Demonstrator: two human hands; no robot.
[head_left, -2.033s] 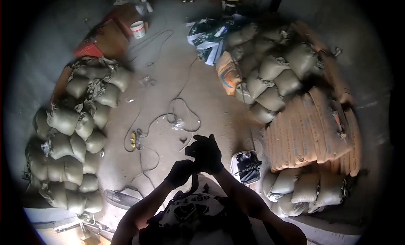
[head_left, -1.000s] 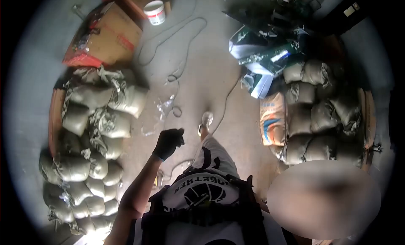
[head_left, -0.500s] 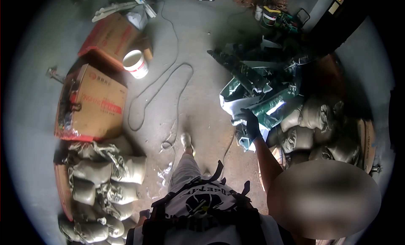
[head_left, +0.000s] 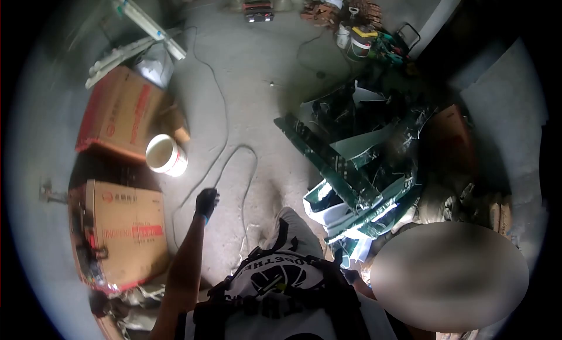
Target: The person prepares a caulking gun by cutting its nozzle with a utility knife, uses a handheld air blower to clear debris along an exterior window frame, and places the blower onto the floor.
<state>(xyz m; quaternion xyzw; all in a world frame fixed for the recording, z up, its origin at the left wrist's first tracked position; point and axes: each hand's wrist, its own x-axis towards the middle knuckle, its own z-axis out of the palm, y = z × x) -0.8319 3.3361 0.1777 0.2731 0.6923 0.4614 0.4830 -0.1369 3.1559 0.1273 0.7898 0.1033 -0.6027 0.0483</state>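
My left hand (head_left: 207, 204), in a dark glove, hangs over the floor beside a grey cable (head_left: 226, 164). Its fingers look curled, but whether they are closed is unclear, and I make out no object in it. Only a small dark part of my right hand (head_left: 351, 275) shows low at my right side, below the green and white wrapping sheets (head_left: 374, 214); its fingers are hidden. A white bucket (head_left: 166, 155) stands on the floor up and left of my left hand, next to a cardboard box (head_left: 120, 114).
Another cardboard box (head_left: 132, 229) stands at the left, with filled sacks (head_left: 137, 319) below it. More sacks (head_left: 436, 208) lie at the right. At the back are a toolbox (head_left: 259, 12), bricks (head_left: 319, 15) and a smaller bucket (head_left: 359, 48). Long white strips (head_left: 143, 24) lean at the upper left.
The view has moved forward past the sacks, so boxes, bucket and green wrapping appear lower. My left hand has swung forward into view; my right hand has dropped back to my side.
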